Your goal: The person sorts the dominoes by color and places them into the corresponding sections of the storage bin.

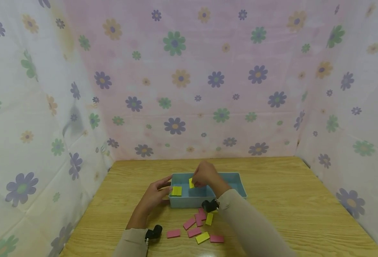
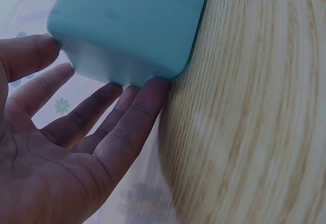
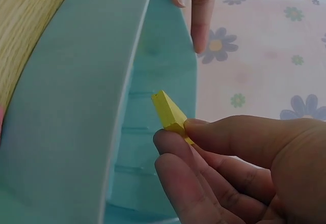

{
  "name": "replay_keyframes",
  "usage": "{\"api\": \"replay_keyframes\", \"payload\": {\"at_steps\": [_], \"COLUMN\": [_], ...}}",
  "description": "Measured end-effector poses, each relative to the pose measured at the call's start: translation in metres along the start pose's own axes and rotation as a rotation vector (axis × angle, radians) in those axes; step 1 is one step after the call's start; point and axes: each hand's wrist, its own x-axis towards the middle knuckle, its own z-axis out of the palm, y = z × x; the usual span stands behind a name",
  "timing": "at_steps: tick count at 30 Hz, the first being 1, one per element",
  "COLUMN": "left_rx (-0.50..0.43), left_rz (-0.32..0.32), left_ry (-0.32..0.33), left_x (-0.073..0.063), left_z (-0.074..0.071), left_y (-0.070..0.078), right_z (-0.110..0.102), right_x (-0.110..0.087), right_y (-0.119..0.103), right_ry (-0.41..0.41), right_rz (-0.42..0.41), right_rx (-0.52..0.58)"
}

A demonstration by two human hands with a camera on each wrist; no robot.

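A light blue rectangular bin (image 1: 185,202) stands on the table. My right hand (image 1: 205,175) is over it, pinching a yellow block (image 3: 170,113) between thumb and fingers, with the bin's inside behind the block in the right wrist view. Yellow blocks (image 1: 177,191) lie side by side at the bin's left end. There my left hand (image 1: 155,195) touches the outer end wall, its fingers mostly straight and spread, fingertips against the blue surface (image 2: 127,25) in the left wrist view.
In front of the bin, several pink blocks (image 1: 173,233) lie scattered with yellow blocks (image 1: 202,237) among them on the wooden table (image 1: 291,207). Flowered cloth (image 1: 201,64) stands behind the table and along both sides. Each wrist carries a black camera (image 1: 154,232).
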Motion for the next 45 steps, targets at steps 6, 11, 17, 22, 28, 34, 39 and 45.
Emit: {"api": "replay_keyframes", "payload": {"at_steps": [6, 11, 17, 22, 28, 34, 39, 45], "left_rx": [-0.005, -0.007, -0.005, -0.002, -0.007, -0.015, -0.011, -0.018], "left_rz": [-0.001, -0.005, 0.002, 0.008, 0.011, 0.007, 0.002, -0.001], "left_ry": [-0.004, 0.004, 0.000, -0.004, -0.009, -0.001, -0.009, -0.013], "left_x": [0.000, -0.001, -0.002, -0.002, -0.002, -0.002, -0.002, 0.000], "left_z": [0.001, 0.001, 0.001, 0.001, 0.000, -0.002, -0.002, -0.001], "left_y": [0.000, 0.000, 0.001, 0.002, 0.002, 0.003, 0.002, 0.000], "right_z": [0.006, 0.010, 0.015, 0.018, 0.023, 0.030, 0.040, 0.044], "right_x": [0.001, 0.003, 0.009, 0.012, 0.011, 0.016, 0.025, 0.025], "right_y": [-0.003, -0.005, -0.004, -0.001, -0.002, -0.006, -0.003, -0.002], "right_ry": [-0.004, -0.002, -0.010, -0.002, 0.018, 0.029, 0.017, 0.020], "right_rz": [0.039, 0.068, 0.128, 0.141, 0.127, 0.106, 0.126, 0.110], "right_rx": [-0.005, 0.002, 0.022, -0.012, -0.077, -0.146, -0.140, -0.178]}}
